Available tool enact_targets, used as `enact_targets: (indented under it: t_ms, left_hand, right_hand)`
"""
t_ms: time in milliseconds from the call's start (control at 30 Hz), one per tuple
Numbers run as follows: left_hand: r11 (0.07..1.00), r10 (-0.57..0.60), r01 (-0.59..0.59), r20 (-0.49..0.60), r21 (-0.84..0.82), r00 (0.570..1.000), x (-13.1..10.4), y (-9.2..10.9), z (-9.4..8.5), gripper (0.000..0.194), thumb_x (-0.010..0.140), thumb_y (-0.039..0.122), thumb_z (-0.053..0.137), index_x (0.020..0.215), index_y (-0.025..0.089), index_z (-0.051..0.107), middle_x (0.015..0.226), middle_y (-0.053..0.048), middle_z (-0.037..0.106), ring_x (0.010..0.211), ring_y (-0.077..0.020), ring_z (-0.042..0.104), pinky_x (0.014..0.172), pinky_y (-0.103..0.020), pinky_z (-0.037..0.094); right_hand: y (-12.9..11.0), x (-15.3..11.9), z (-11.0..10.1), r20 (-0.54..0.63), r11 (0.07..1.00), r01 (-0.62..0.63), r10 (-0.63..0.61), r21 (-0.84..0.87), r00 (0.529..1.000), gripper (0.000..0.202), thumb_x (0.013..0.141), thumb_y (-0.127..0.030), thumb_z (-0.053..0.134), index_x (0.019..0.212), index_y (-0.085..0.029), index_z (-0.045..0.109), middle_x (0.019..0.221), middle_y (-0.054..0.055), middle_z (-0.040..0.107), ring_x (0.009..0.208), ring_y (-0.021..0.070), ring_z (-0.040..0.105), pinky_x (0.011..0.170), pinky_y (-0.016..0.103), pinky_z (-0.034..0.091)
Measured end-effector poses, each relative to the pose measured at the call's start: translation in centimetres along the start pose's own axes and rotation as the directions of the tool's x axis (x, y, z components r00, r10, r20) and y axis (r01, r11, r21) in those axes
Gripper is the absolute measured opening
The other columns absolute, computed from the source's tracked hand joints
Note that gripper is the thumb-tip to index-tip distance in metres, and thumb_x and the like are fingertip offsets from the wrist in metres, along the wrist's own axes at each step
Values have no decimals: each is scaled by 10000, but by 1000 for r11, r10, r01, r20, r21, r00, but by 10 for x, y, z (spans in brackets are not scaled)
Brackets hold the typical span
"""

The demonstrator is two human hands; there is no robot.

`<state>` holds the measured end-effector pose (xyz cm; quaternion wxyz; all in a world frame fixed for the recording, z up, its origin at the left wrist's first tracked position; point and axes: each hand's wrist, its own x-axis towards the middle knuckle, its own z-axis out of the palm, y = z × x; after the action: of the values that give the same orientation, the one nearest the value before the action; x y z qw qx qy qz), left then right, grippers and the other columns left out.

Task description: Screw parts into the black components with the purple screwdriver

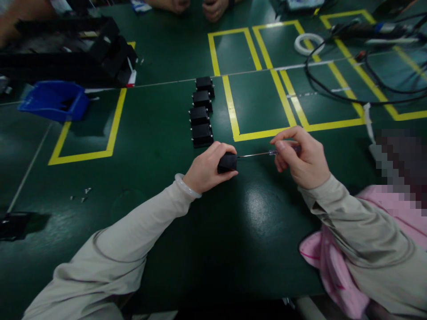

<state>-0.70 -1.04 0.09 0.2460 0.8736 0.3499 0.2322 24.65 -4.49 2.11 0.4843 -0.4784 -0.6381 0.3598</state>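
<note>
My left hand (211, 166) is closed around a small black box-shaped part (228, 163) over the green table. In my right hand (302, 155) is a screwdriver (256, 154) with a clear handle, pinched between thumb and fingers. Its thin shaft points left, and the tip meets the right side of the black part; whether it sits in a screw is too small to tell. Beyond my left hand, several similar black parts (200, 116) stand in a row with small shiny screws or pins at their sides. A few tiny screws (83, 198) lie at the left.
A blue bin (55, 101) and black trays (96, 53) stand at the back left. Yellow tape (233, 111) marks rectangles on the table. A white tape ring (308, 44) and black cables (310, 75) lie at the right. Another person's hands (215, 9) rest across the table. Pink cloth (343, 271) hangs near my right arm.
</note>
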Motion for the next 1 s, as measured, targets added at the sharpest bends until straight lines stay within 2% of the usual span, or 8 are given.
enact_targets:
  t_ms: [200,367,567,767,1000]
  left_hand:
    - [1000,-4,4,2,3,1000,0,1,0,424,849,279,781,1185,187,538,1161,-73,616,1042,-218,631,899,-393,549]
    - [1000,-7,7,8,-4,1000,0,0,-1,425,848,277,780,1184,189,535,1165,-72,615,1043,-217,633,905,-396,550]
    - [1000,-14,13,14,3,1000,0,1,-1,420,849,275,775,1181,198,531,1168,-70,618,1045,-220,635,908,-402,553]
    - [1000,-15,15,12,3,1000,0,1,-1,422,847,278,777,1181,197,531,1163,-70,620,1049,-223,636,917,-404,551]
    - [1000,-7,7,10,3,1000,1,1,-1,421,848,273,778,1181,187,535,1162,-75,619,1040,-220,632,907,-400,551]
  right_hand:
    - [0,0,-1,-12,999,25,-25,-32,1000,187,965,-386,648,1011,-235,547,570,-81,506,430,98,534,434,268,391]
    - [0,0,0,-11,999,-37,37,32,999,218,977,-441,621,946,-237,553,505,-97,415,370,91,452,383,268,359]
    - [-2,1,0,-28,1000,-13,12,-10,1000,253,948,-465,664,1002,-247,547,571,-77,508,420,105,537,417,275,388]
    - [0,0,1,-4,998,-41,41,56,999,250,973,-481,617,945,-241,553,492,-95,421,366,97,448,378,271,372]
    - [-2,0,0,-19,1000,-5,5,-2,1000,240,954,-457,658,990,-243,554,572,-73,516,426,103,532,420,271,389]
